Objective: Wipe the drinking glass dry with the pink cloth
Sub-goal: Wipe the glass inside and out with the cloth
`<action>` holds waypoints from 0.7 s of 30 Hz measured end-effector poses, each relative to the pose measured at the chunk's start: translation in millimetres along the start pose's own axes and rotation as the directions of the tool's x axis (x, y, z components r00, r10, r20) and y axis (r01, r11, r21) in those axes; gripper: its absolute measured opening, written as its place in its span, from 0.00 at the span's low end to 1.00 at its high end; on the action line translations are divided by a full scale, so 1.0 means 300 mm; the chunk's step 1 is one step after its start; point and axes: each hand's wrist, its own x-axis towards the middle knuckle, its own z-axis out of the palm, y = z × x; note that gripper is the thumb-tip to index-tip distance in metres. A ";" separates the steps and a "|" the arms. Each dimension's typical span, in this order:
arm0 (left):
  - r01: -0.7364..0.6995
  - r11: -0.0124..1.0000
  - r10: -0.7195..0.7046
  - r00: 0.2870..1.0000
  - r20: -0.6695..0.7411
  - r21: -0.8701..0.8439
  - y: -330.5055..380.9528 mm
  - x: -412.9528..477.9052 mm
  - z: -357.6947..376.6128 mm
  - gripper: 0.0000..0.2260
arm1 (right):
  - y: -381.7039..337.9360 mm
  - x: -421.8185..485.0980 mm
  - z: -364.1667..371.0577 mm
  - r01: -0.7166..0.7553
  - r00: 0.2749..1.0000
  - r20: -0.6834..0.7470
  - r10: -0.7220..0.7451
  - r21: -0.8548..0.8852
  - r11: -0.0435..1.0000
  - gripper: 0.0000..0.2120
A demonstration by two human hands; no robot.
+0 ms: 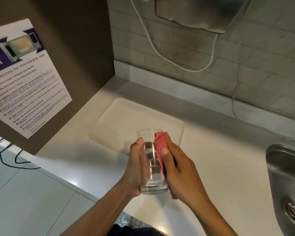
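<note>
Drinking glass (152,162): clear and upright, held above the white counter (220,150), on the near side of the shallow white tray (126,114).
Left hand (136,169): wrapped around the glass's left wall, thumb pointing up toward the rim.
Right hand (182,171): holds the pink cloth (159,149) against the glass's right wall, thumb lying on the fabric.
Cloth reach: its top edge sits at the rim and may fold inside; blur hides this.
Cloth tail: pokes out under the right palm, beside the glass base.
Sink (286,176): steel, at the right edge, well apart.
Poster (24,79): microwave guidelines on the brown panel to the left.
</note>
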 end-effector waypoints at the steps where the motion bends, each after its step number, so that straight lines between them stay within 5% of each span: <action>1: 0.010 1.000 -0.010 1.000 0.024 -0.007 -0.009 -0.004 0.006 0.32 | -0.012 0.018 -0.004 0.004 1.000 -0.027 -0.004 0.009 1.000 0.22; 6: -0.023 0.996 0.024 1.000 0.015 -0.081 0.003 -0.001 0.017 0.31 | -0.020 -0.032 0.037 0.105 0.994 -0.012 -0.110 -0.228 0.968 0.25; 10: 0.022 0.999 -0.019 0.998 0.062 -0.047 -0.040 -0.015 0.007 0.30 | -0.014 0.032 -0.011 -0.004 1.000 -0.023 0.002 -0.057 0.998 0.23; 14: 0.005 0.995 0.001 0.998 0.057 -0.102 -0.014 -0.010 0.002 0.30 | -0.045 -0.022 0.025 0.143 0.990 0.023 -0.142 -0.278 0.950 0.25; 19: 0.054 0.994 -0.040 0.989 0.144 -0.097 -0.021 -0.018 -0.008 0.31 | -0.025 0.022 -0.008 -0.008 1.000 0.000 0.008 -0.064 0.998 0.22; 21: 0.058 0.993 -0.044 0.990 0.131 -0.100 -0.029 -0.014 -0.013 0.31 | -0.050 0.029 0.003 0.026 0.999 -0.022 -0.029 -0.132 0.991 0.24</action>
